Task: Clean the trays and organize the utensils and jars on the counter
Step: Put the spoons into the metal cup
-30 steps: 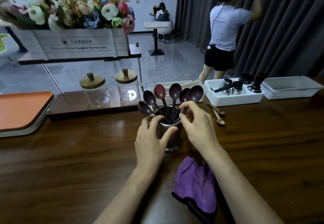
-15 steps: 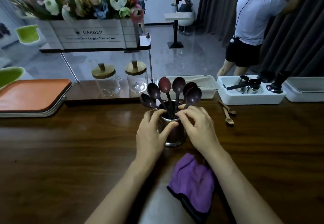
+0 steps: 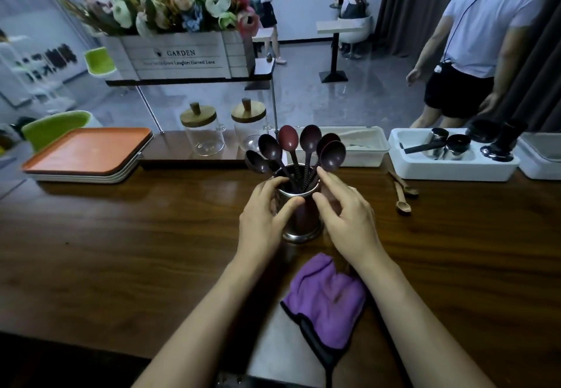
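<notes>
Bench-top view, both hands at the spoon cup. The grip of the left hand [image 3: 262,208] is closed on the cup [image 3: 302,220]: its fingers wrap the left wall and its thumb lies across the front just below the rim. The grip of the right hand [image 3: 346,217] is looser, thumb tip on the right front wall and forefinger reaching to the rim beside the spoon handles, so that the two bracket the cup; the other fingers curve clear of it. The cup, of metal, stands upright on the bench [image 3: 121,236], centre, between the hands. Six dark spoons [image 3: 309,141] stand in it, handles down and bowls fanned above the rim. A purple cloth [image 3: 328,293] lies crumpled on the bench near the front edge, between the forearms and apart from the cup. Small wooden spoons [image 3: 403,196] lie loose on the bench to the right. At far left a stack of trays [image 3: 85,151], orange on top, rests on the bench. Behind the bench, on a lower shelf, stand two glass jars [image 3: 203,135] with wooden lids, side by side. White bins [image 3: 449,169] line the back edge at right; one holds metal cups and dark tools. A flower box [image 3: 182,56] sits on a raised shelf above the jars. A person [image 3: 479,38] stands beyond the bins, facing away.
</notes>
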`<state>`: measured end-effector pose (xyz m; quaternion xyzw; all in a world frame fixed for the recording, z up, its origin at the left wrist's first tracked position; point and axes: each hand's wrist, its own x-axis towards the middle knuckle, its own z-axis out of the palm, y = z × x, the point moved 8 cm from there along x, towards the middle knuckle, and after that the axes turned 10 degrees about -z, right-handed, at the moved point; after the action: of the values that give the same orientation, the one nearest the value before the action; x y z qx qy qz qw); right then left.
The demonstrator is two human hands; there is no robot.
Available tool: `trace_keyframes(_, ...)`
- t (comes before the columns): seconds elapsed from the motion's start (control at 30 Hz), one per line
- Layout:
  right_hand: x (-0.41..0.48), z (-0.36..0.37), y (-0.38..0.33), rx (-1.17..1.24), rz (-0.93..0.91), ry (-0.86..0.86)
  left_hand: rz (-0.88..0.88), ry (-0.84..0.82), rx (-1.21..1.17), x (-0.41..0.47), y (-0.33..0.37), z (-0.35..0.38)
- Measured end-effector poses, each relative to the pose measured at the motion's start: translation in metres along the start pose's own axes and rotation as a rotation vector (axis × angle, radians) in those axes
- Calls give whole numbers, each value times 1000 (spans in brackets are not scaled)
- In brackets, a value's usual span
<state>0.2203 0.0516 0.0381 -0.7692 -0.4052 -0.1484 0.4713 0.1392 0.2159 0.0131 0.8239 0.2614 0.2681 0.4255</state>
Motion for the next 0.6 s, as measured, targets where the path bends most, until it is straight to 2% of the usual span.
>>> trace_keyframes(0.27,-1,9,6,84,126,-95,-46,9,-9,-4,0,-2)
trace_keyframes(0.43,-3,10,15,512,216,-48,-59,-9,4,-9,3,-4)
trace_keyframes(0.6,-5,12,20,471,249,-44,-55,-42,38,-13,7,-8)
